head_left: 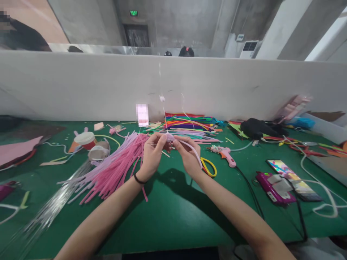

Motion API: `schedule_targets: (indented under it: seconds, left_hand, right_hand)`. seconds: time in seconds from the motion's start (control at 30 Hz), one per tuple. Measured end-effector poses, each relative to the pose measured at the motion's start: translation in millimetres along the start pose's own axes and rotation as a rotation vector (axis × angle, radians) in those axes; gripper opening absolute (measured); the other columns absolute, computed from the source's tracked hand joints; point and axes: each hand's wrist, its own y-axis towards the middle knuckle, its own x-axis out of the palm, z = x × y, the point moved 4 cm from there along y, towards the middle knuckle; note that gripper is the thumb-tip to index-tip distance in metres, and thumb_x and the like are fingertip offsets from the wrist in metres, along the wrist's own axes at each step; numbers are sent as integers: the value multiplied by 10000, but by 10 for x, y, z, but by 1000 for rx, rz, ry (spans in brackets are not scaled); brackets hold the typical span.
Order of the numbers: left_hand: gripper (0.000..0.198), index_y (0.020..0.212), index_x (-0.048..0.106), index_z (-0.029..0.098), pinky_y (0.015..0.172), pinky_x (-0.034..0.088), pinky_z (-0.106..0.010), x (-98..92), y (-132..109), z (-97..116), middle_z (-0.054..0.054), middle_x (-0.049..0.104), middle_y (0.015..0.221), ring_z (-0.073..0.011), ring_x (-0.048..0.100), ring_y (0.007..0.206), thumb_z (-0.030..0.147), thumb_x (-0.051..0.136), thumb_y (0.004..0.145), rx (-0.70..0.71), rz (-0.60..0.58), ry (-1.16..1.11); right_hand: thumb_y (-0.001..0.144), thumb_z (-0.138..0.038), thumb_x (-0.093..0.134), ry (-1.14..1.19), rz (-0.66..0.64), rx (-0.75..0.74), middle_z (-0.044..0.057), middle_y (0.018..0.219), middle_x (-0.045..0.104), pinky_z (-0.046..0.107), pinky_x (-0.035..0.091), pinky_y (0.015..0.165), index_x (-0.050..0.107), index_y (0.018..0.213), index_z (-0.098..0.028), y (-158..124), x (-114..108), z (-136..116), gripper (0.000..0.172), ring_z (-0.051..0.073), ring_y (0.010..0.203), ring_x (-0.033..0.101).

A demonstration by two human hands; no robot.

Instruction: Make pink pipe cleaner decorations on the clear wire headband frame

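Between my two hands is a pale lilac pipe cleaner, bunched into a small coil at the fingertips. Its loose length curves down over my right hand, whose thumb and fingers pinch the coil. My left hand, with a black band at the wrist, pinches the coil from the other side. A thin shiny string runs up from the coil to a small fluffy lilac piece. Just left of my left hand lies a big bundle of pink pipe cleaners, mixed with lilac ones.
Multicoloured pipe cleaners lie behind my hands. To the right are yellow-handled scissors, a pink glue gun, a phone and a magenta power strip with cables. Silver strands and a paper cup are leftward. A white partition stands behind.
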Motion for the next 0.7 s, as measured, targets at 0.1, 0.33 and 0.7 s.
schedule_targets:
  seconds: [0.1, 0.33, 0.7]
  left_hand:
    - [263, 793, 591, 195, 532, 488, -237, 25, -13, 6, 18, 611, 676, -116, 572, 565, 441, 682, 807, -31, -17, -20]
    - [222, 768, 624, 171, 470, 427, -192, 14, 10, -58, 31, 563, 652, -83, 516, 530, 376, 704, 793, -136, -64, -70]
    - [234, 758, 625, 177, 514, 458, -197, -7, 51, -9, 28, 591, 665, -83, 535, 553, 379, 745, 753, -104, -16, -77]
  right_hand:
    - [719, -371, 779, -34, -13, -20, 5, 866, 741, 367, 541, 794, 750, 869, -280, 12, -15, -14, 177, 205, 810, 674]
    - [773, -338, 747, -92, -106, -129, 18, 933, 722, 340, 518, 837, 754, 911, -279, 3, 29, -38, 149, 200, 909, 658]
    - [847, -438, 630, -102, -2, -73, 11, 852, 681, 300, 503, 673, 676, 905, -256, -8, -68, -14, 196, 169, 748, 618]
